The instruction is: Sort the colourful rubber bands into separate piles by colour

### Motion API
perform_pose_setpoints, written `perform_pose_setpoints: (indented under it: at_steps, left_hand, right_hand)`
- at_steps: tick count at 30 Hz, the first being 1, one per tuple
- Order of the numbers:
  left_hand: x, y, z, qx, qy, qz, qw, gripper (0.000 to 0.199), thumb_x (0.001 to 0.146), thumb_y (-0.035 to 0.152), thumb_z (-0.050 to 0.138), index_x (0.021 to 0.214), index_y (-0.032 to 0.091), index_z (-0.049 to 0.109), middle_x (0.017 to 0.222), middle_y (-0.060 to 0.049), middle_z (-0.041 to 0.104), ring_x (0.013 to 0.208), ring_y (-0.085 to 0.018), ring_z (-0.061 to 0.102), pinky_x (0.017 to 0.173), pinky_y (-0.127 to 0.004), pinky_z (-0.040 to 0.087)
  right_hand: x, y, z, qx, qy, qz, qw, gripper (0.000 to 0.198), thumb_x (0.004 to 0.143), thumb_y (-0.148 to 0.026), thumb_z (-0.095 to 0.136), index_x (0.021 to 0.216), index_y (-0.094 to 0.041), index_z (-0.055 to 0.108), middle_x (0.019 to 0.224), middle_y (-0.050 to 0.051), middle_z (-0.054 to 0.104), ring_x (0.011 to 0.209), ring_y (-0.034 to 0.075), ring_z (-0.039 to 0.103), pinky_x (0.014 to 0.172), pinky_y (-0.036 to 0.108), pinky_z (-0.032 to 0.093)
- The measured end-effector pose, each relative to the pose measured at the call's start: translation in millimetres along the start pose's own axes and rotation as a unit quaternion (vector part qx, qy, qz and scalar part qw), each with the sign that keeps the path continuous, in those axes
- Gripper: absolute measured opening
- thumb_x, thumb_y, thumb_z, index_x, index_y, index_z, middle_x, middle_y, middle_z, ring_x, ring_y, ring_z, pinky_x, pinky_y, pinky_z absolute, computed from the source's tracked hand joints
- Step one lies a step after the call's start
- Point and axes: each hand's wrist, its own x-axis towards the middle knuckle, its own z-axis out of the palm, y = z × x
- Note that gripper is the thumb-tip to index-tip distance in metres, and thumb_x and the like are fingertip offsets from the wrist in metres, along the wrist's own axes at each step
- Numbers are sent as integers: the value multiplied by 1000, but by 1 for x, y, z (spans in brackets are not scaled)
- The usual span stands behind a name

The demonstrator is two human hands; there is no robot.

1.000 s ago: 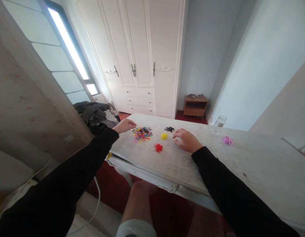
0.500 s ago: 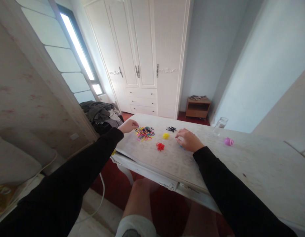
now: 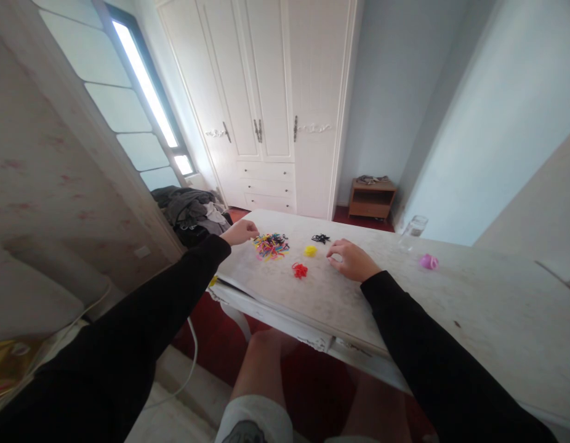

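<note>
A mixed pile of small colourful rubber bands [image 3: 271,245] lies at the left part of the table. My left hand [image 3: 241,232] is at the pile's left edge with its fingers pinched together; whatever is between them is too small to make out. My right hand [image 3: 352,259] rests low over the table, fingers loosely curved and a small gap before the thumb, nothing visible in it. Between my hands lie a black cluster of bands [image 3: 321,238], a yellow cluster [image 3: 310,251] and a red cluster [image 3: 300,270]. The tabletop beneath my right palm is hidden.
On the right of the white table [image 3: 423,307] stand a clear glass jar [image 3: 415,229] and a purple object [image 3: 429,262]. Behind is a white wardrobe [image 3: 276,92]; a small brown cabinet [image 3: 372,198] stands by the wall. Clothes [image 3: 192,212] are heaped beyond the table's left end.
Blue bits that showed below my right hand are now out of sight. Both hands stay at nearly the same places, and the view has shifted slightly.
</note>
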Motion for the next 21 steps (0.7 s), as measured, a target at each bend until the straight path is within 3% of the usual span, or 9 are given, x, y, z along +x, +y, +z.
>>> perform_pose_setpoints:
  at_steps: [6,12,21]
  left_hand:
    - [-1,1,4,40,16,49,998,25,61,38,80,58,18,65,55,-1,63,54,-13,51,55,-26,37]
    - [0,-4,-2,59,27,50,997,25,57,36,83,63,17,68,60,-2,66,60,-15,55,59,-26,39]
    - [-10,0,-7,-8,16,33,999,26,56,36,81,67,17,66,62,-3,68,58,-17,62,57,-27,45]
  right_hand:
    - [1,-1,1,0,0,-3,1000,14,90,-17,63,91,-18,78,106,11,76,108,27,65,99,40,50]
    - [0,-2,0,3,-4,-3,1000,14,90,-17,63,90,-18,77,106,11,75,108,26,65,100,39,50]
    - [0,-2,2,13,-3,-11,1000,14,90,-16,64,89,-18,77,106,11,75,107,27,65,100,41,50]
